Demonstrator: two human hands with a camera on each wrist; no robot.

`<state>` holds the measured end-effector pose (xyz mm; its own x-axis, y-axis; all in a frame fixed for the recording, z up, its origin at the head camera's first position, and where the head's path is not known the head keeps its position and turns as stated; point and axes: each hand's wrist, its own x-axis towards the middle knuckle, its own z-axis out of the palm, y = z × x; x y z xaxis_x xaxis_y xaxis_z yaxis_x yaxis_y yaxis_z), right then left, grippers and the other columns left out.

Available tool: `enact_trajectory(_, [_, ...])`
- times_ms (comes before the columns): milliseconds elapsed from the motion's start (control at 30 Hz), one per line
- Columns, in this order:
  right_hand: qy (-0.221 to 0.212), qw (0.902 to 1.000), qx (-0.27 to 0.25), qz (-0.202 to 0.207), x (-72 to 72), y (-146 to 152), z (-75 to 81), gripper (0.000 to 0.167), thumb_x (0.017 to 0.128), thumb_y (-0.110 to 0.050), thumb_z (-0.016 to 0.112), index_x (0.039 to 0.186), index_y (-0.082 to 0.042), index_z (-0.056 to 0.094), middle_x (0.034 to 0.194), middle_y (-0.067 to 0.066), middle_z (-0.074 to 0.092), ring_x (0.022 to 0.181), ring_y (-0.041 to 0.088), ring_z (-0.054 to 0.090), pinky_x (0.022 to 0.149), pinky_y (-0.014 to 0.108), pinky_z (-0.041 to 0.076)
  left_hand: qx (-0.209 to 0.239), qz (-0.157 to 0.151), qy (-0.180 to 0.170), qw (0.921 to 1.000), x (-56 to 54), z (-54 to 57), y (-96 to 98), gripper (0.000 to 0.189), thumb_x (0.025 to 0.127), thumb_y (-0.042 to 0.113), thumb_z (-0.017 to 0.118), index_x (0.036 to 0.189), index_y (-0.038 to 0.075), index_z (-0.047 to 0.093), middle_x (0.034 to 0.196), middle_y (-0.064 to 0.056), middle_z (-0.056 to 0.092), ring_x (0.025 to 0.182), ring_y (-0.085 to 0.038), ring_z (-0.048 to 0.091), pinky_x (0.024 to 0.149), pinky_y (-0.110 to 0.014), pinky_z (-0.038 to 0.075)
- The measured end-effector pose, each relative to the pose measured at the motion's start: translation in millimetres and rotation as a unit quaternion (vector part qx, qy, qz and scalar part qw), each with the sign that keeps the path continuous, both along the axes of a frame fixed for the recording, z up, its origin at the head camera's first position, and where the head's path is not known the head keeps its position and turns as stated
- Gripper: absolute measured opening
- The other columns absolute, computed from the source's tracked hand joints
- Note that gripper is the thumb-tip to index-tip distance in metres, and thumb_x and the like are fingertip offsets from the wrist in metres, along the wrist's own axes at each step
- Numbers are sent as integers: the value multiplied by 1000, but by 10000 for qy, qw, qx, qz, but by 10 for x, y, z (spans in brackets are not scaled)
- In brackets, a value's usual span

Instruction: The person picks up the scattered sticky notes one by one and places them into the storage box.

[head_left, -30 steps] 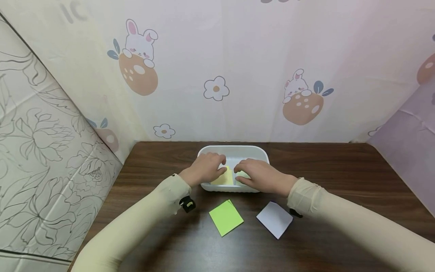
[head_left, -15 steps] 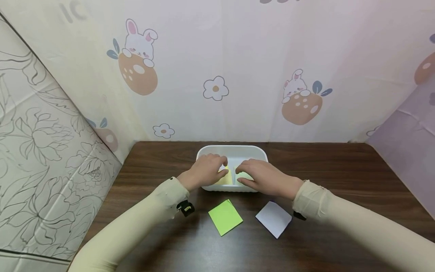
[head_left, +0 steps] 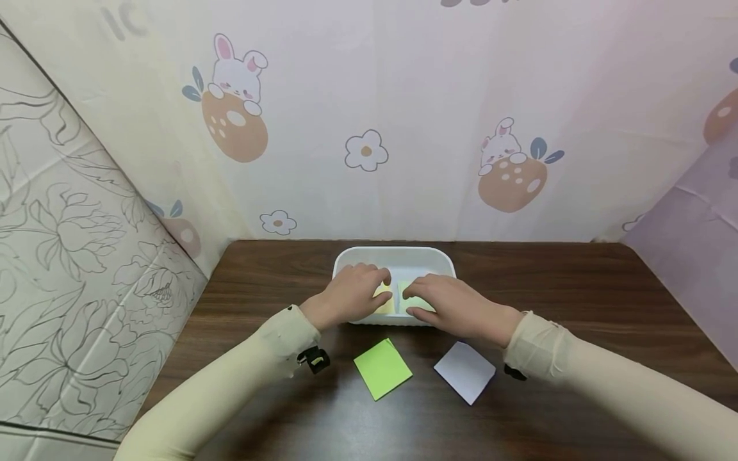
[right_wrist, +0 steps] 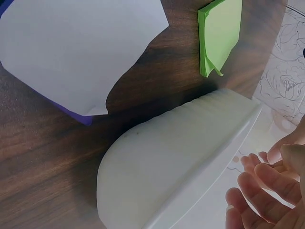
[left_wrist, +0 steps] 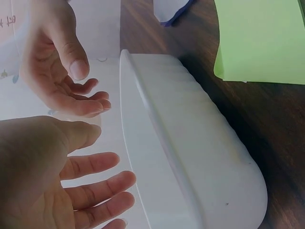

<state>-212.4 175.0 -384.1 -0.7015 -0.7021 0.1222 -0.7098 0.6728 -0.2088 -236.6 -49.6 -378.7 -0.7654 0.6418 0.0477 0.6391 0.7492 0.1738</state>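
My left hand hovers over the left part of a white plastic bin, its fingers relaxed and holding nothing. Facing it, my right hand is above the bin's right part, fingers loosely bent, also without anything in them. Inside the bin lie a yellow sticky note pad and a pale green one, side by side and partly covered by the hands. In the left wrist view, the bin's outer wall runs beside the fingers.
In front of the bin, a bright green sticky note pad lies turned at an angle on the dark wood table. To its right is a lavender pad with purple edges. A patterned cloth wall stands behind the table.
Both hands have drawn slightly rightward and toward the person, the right one more clearly. More of the pale green pad shows now. The pads on the table have stayed put.
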Motion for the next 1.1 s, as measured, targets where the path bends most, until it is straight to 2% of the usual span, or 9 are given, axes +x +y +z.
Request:
enact_trajectory(300, [134,9999,-26,26,80,49,-13,22,96,-24,69,113,-11,71,106,1,72,96,16,67,83,37,55,65,-145,157,9998,73,-9,1,26,99,31,64,113,10,69,99,-6,73,88,-28,67,78,-44,53])
enact_trajectory(500, [45,10000,20,-9,130,91,-13,23,95,-24,69,114,-11,71,107,1,73,96,15,67,83,37,56,39,-259,314,9992,128,-1,5,24,98,32,64,111,12,68,97,-4,73,87,-26,67,75,-42,52])
enact_trajectory(767, [113,9999,46,40,158,152,-59,23,95,-25,69,113,-11,71,104,-1,72,91,13,66,80,35,55,-5,-320,234,9992,193,-12,32,23,99,33,63,112,14,68,94,-2,71,86,-23,66,71,-38,49])
enact_trajectory(1100, [-62,9999,60,58,240,254,-114,15,96,-26,69,107,-16,71,96,-8,69,83,7,62,74,30,52,-121,-403,224,9989,299,5,71,23,99,34,64,113,17,68,95,2,71,87,-20,65,73,-35,49])
